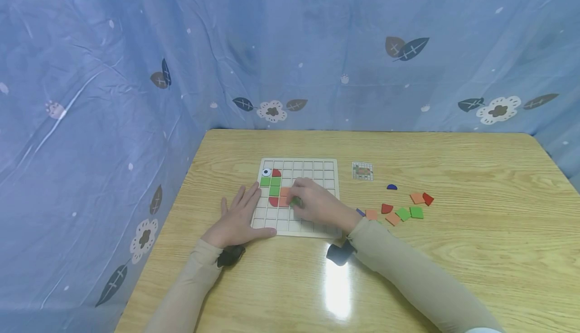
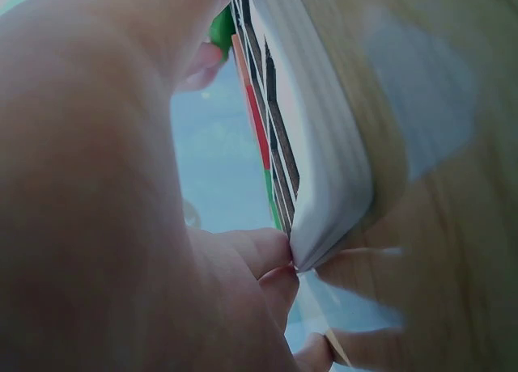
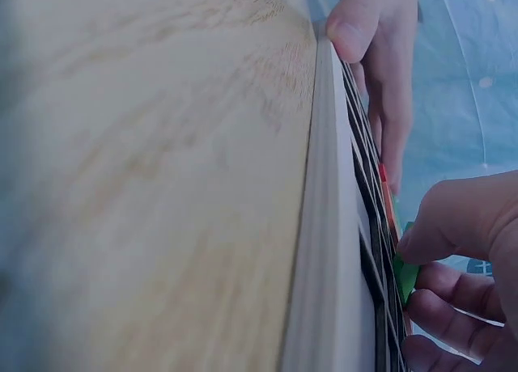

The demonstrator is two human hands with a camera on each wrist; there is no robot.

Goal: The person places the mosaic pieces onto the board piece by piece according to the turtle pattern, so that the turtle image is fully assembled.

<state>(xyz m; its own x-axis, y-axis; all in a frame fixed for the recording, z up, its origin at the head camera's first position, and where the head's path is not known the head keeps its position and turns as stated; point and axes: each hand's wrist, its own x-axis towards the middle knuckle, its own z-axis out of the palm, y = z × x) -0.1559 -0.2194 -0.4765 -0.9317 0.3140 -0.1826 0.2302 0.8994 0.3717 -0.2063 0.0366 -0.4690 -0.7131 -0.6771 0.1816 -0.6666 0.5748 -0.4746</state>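
A white grid board (image 1: 308, 165) lies on the table. On its left side sit a round eye piece (image 1: 266, 172), red rounded pieces (image 1: 276, 173), green squares (image 1: 274, 191) and orange squares (image 1: 283, 201). My right hand (image 1: 319, 203) is over the middle of the board, pinching a green piece (image 3: 406, 279) between thumb and fingers, close to the grid beside the orange squares. The piece's full outline is hidden by the fingers. With straight fingers, my left hand (image 1: 237, 221) rests along the board's left edge, its thumb by the front edge.
Right of the board lies a small picture card (image 1: 363, 171). Loose pieces are scattered nearer the right forearm: a blue half-round (image 1: 391, 187), red pieces (image 1: 386, 208), orange squares (image 1: 393, 218) and green pieces (image 1: 416, 212). A blue patterned curtain (image 1: 317, 71) hangs behind the table.
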